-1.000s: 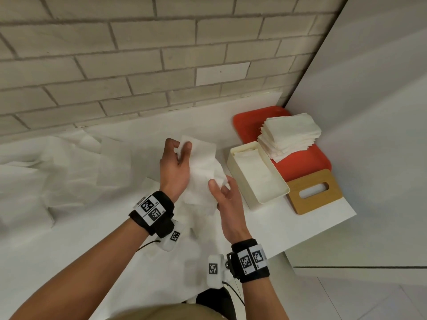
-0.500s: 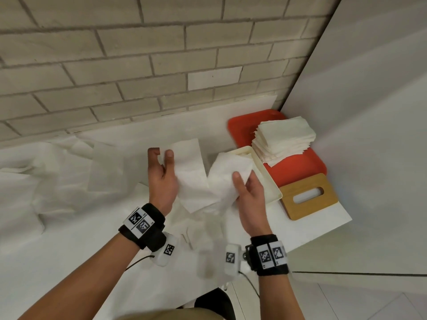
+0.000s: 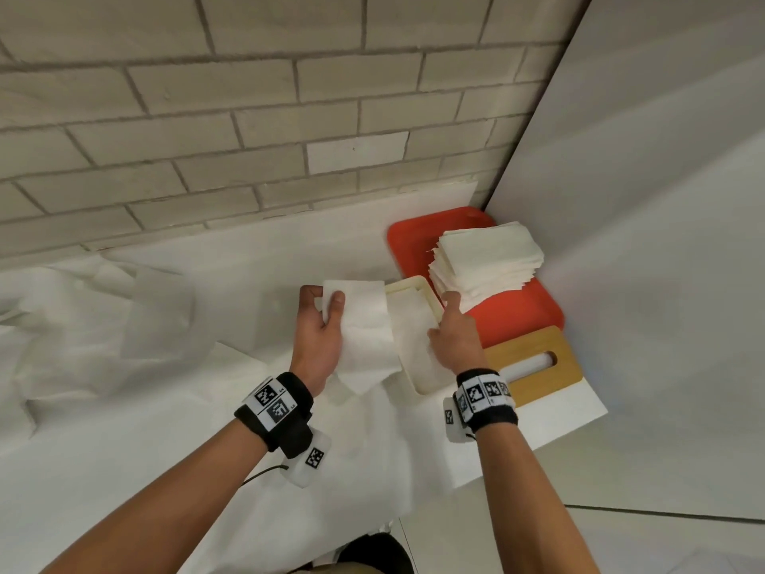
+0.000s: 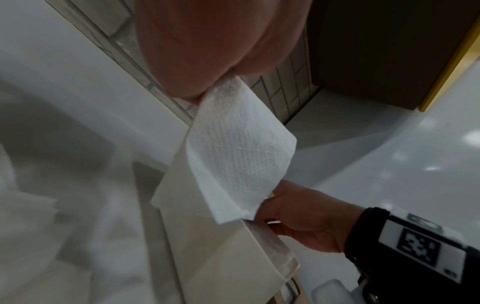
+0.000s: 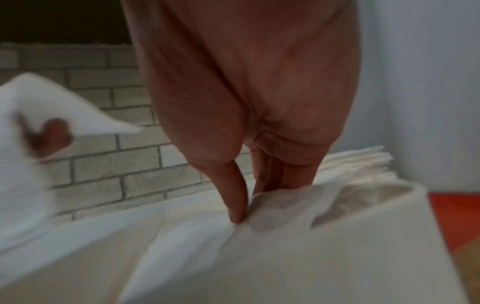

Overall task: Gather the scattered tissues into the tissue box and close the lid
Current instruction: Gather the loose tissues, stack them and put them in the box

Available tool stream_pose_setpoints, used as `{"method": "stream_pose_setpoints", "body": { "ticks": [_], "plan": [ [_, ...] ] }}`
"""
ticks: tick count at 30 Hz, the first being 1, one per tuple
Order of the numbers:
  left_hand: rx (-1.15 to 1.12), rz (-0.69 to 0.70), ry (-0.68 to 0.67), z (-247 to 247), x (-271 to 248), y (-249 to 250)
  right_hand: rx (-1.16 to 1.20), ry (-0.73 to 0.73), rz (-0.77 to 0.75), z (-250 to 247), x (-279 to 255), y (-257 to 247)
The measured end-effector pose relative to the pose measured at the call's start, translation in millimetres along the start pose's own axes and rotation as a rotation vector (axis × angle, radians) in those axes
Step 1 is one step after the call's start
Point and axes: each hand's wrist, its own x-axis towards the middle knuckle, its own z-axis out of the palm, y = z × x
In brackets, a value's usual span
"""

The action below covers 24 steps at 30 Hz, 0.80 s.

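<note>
White table (image 3: 538,420) bears tissue box (image 3: 420,385), red tray (image 3: 525,312), wooden lid (image 3: 563,377).

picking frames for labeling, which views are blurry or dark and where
Head view: sharp and evenly lit, brick lines bowed by the wide lens. Left wrist view: the white embossed tissue is crisp, the left side smears to grey blur, and the top right is dark. Right wrist view: blurred throughout, the right hand and the cream plastic tissue box soft, a black patch at top left.
</note>
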Motion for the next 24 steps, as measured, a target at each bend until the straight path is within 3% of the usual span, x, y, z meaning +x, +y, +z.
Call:
{"method": "stream_pose_setpoints", "body": {
  "ticks": [2,4,7,9,15,17,20,22,24],
  "plan": [
    [-0.023,-0.018,-0.021,13,2,1,-0.009,0.127,-0.092,0,-12,0],
    [-0.033,-0.014,-0.031,27,5,3,0.199,0.305,-0.222,-6,-31,-8],
    [-0.085,0.0,-0.018,52,9,9,0.632,0.229,-0.314,-17,-67,-28],
    [-0.125,0.0,-0.01,65,14,13,0.64,0.236,-0.405,-19,-74,-24],
    [-0.141,-0.034,-0.1,49,32,9,0.266,0.388,-0.407,-16,-48,12],
    [0.071,-0.005,-0.108,24,38,-3,0.069,0.382,-0.427,-9,-35,24],
    [0.479,0.019,-0.15,-26,47,-30,-0.279,0.252,-0.316,6,-26,31],
    [0.716,0.025,-0.249,-64,50,-50,-0.472,0.16,-0.227,11,-31,27],
    [0.902,0.02,-0.374,-95,49,-68,-0.528,0.2,-0.165,14,-44,17]
  ]
}}
